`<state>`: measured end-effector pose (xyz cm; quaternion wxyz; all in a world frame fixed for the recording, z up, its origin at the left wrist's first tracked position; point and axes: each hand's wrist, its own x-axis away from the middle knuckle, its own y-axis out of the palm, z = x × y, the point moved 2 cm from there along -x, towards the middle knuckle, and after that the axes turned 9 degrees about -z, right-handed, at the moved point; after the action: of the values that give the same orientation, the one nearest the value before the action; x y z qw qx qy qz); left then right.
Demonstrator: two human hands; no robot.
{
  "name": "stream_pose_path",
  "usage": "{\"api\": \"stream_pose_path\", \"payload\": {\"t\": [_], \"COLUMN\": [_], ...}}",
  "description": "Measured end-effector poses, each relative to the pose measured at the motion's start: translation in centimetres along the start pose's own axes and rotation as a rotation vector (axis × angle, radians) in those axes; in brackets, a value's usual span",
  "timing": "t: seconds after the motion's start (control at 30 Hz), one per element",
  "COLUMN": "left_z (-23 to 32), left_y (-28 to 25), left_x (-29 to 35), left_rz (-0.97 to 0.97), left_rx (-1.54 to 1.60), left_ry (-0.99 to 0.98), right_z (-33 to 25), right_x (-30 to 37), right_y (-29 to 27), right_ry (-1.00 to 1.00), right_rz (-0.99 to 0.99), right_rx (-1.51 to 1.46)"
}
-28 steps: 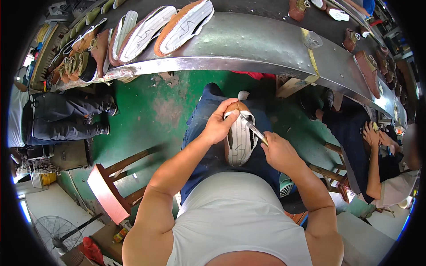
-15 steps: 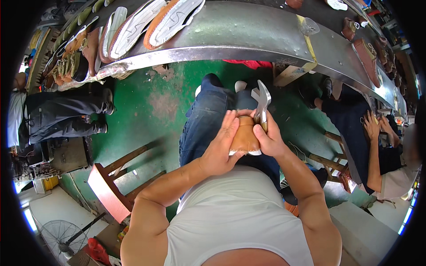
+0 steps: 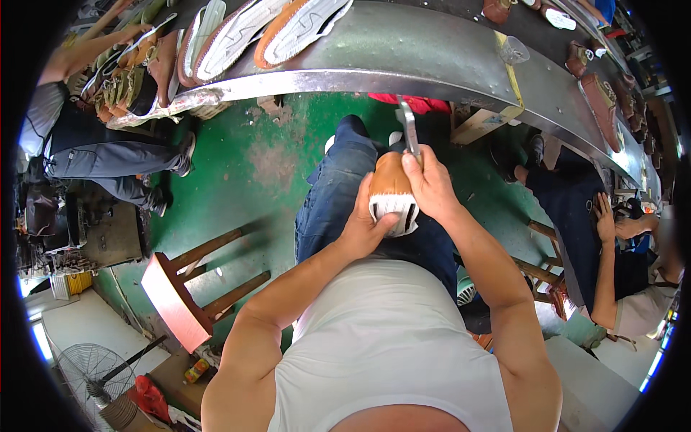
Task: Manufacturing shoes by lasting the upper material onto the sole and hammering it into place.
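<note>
— Turned over since half a second back: shoe (image 3: pixel 392 193) now showing its tan upper and white ribbed toe, no longer sole-up, and lifted a little higher over the lap at frame centre.

— And the tool?

— Raised with it. Metal pliers (image 3: pixel 408 129) standing upright above the shoe, tips toward the upper middle of the frame.

— Hands?

— Left hand (image 3: pixel 363 230) cupped under the toe end, thumb pressed against the white ribbing. Right hand (image 3: pixel 432 183) closed around the plier handles and resting against the shoe's far side; fingers curled tight, none spread.

— Doing it well?

— Probably a matter of keeping the shoe braced firmly in the left palm, gripping the pliers near the shoe's edge and pulling evenly, so the soft upper does not wrinkle or tear.

— Materials?

— Upper smooth and matte, leather-like, rounded; toe band white, rubbery, grooved. Pliers bare grey steel, slim.

— Around?

— Blue denim knees below the shoe, worn green floor (image 3: pixel 266 165) with scuffed patches. Curved metal conveyor (image 3: pixel 432 57) across the top, carrying white-soled shoes (image 3: pixel 237 32) upper left. Red wooden stool (image 3: pixel 187 295) lower left, another seated person (image 3: pixel 619 273) at right.
</note>
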<state>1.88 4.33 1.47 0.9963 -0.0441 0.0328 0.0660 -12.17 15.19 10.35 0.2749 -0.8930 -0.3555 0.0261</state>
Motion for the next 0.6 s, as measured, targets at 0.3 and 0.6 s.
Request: {"api": "stream_pose_path", "payload": {"t": [0.3, 0.6], "left_z": [1.2, -3.6], "left_y": [-3.0, -3.2], "left_x": [-5.0, -2.5], "left_rz": [-0.071, -0.239], "left_rx": [-0.411, 0.215], "left_ry": [-0.209, -0.648], "right_z": [7.6, 10.8], "right_x": [5.0, 6.8], "right_y": [3.1, 3.0], "right_ry": [0.255, 0.27], "right_rz": [-0.052, -0.309], "right_rx": [-0.405, -0.614]}}
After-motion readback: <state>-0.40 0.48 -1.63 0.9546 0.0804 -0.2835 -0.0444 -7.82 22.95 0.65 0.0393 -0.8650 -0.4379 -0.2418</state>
